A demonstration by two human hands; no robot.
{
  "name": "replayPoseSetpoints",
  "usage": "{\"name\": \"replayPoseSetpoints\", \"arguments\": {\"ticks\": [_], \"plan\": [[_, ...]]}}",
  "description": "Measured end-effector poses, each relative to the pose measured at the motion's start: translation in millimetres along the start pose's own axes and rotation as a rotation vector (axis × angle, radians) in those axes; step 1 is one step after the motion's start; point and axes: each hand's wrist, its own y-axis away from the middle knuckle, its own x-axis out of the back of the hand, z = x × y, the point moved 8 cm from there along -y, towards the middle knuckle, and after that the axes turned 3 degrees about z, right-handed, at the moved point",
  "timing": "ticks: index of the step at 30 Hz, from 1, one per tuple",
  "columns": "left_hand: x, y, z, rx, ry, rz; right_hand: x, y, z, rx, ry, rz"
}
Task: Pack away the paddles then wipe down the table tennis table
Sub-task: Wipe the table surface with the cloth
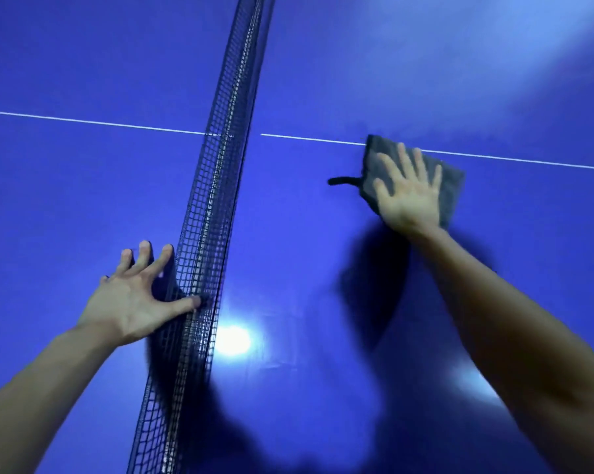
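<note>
Grey cloth (pixel 451 186) is pressed flat on the blue table (pixel 83 63) by the right hand (pixel 408 193), fingers spread wide, just over the white centre line (pixel 117 124). The left hand (pixel 134 299), fingers also spread, is braced beside the net (pixel 217 200), thumb touching it. No paddles are seen. Even pressure and overlapping strokes should probably be kept, with the net not pushed.

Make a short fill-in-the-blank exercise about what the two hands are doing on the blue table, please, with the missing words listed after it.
1. The right hand presses a grey ____ flat on the blue table.
2. The left hand rests beside the black ____ across the table.
3. The cloth covers part of the thin ____ line.

Missing words: cloth; net; white
</note>
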Motion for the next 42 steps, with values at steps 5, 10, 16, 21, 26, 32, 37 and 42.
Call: {"name": "replayPoseSetpoints", "arguments": {"ticks": [5, 10, 16, 21, 26, 32, 37, 42], "plan": [[-5, 2, 3, 0.003, -0.034, 0.020, 12, 8, 49, -0.241, 0.019, -0.024], [-5, 3, 3, -0.002, -0.053, 0.021, -29, -11, -159, 0.130, 0.050, -0.060], [6, 2, 1, 0.012, -0.045, -0.009, -37, -6, -210, 0.332, -0.027, -0.143], [29, 5, 22, 0.029, 0.164, -0.021, 8, 29, 38, -0.036, -0.037, 0.018], [69, 32, 96, -0.255, -0.050, 0.390, 41, 87, 196, -0.438, -0.008, -0.037], [45, 81, 170, -0.475, -0.135, 0.286, -1, 70, -21, -0.012, 0.040, -0.011], [-5, 92, 192, -0.376, -0.218, 0.039, -4, 54, -97, 0.210, 0.026, -0.114], [-20, 73, 243, -0.363, -0.258, -0.022, 14, 88, 37, 0.110, -0.015, 0.024]]}}
